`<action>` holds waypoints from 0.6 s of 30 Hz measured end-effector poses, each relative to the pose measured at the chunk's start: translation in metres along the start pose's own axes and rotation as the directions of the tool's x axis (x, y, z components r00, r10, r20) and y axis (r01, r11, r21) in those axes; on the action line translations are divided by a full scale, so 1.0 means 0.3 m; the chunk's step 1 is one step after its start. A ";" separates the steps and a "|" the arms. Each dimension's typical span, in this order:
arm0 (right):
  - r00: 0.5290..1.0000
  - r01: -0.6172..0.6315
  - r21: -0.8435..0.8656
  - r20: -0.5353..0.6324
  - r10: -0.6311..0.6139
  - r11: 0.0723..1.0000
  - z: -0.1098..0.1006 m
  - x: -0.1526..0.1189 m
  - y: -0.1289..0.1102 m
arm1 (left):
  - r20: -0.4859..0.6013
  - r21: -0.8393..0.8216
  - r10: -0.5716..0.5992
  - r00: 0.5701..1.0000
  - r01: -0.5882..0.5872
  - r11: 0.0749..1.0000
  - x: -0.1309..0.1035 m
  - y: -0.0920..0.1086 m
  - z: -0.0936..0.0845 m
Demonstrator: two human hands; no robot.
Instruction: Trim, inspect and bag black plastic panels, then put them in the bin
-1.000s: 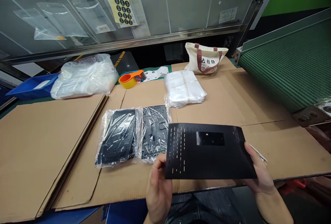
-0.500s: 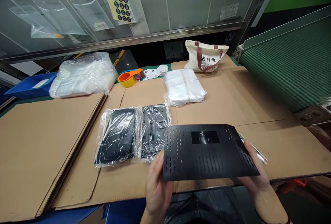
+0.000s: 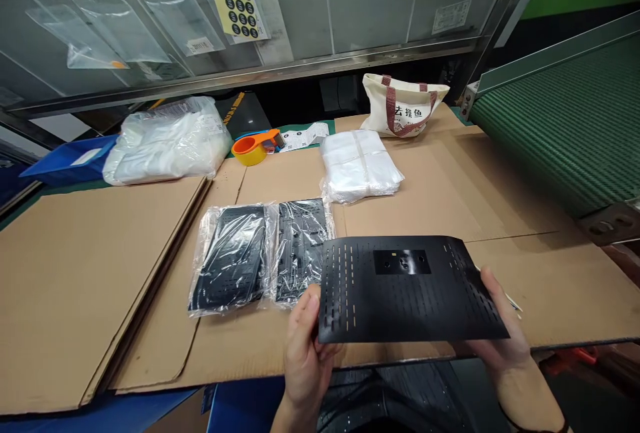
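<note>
A black slotted plastic panel (image 3: 400,306) is held up above the table's front edge, its broad face tilted toward me. A glossy dark rectangle with small holes sits near its upper middle. My left hand (image 3: 306,346) grips the panel's left edge, thumb along the side and fingers curled underneath. At the right edge my right hand (image 3: 503,333) holds it, most of its fingers hidden below the panel. Just left of the panel lie two clear-bagged black parts, one bagged panel (image 3: 233,256) and a second bagged panel (image 3: 301,246) showing its ribbed side.
Behind lies a banded stack of clear plastic bags (image 3: 360,166), with a cloth tote bag (image 3: 403,106) beyond. An orange tape dispenser (image 3: 255,146) and a large plastic bundle (image 3: 167,143) are back left. Flat cardboard (image 3: 95,286) is stacked at left; a green conveyor belt (image 3: 565,126) slopes at right.
The view has shifted slightly, so the scene sits a little further right and higher. Both hands keep their hold on the panel, with hardly any change in its tilt.
</note>
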State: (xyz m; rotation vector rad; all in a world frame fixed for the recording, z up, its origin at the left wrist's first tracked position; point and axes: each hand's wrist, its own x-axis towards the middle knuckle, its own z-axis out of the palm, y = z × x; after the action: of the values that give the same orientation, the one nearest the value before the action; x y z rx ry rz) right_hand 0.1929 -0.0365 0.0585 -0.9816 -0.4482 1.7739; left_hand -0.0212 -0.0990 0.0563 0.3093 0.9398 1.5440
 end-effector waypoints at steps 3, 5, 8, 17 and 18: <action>1.000 0.014 0.027 0.007 -0.014 1.000 0.011 -0.003 -0.008 | -0.014 0.084 0.051 0.999 -0.050 0.995 0.008 0.006 -0.005; 0.999 0.030 0.030 0.016 -0.030 0.999 0.014 -0.004 -0.010 | -0.027 0.153 0.077 0.997 -0.072 0.986 0.010 0.015 -0.002; 0.997 0.059 -0.002 0.045 -0.059 0.998 0.014 -0.005 -0.011 | -0.089 0.243 0.079 0.993 -0.055 0.968 0.002 0.032 0.016; 0.997 0.049 -0.070 0.057 -0.045 0.996 0.007 -0.014 -0.001 | -0.169 0.295 0.058 0.984 -0.006 0.956 0.002 0.042 0.017; 0.997 0.049 -0.069 0.056 -0.045 0.996 0.006 -0.015 0.000 | -0.169 0.288 0.057 0.984 -0.006 0.958 0.003 0.041 0.015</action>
State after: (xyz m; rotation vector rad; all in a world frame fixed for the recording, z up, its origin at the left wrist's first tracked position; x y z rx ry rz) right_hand 0.1922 -0.0404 0.0613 -0.9661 -0.5674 1.7562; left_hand -0.0270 -0.0957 0.0675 0.3990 1.3085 1.4805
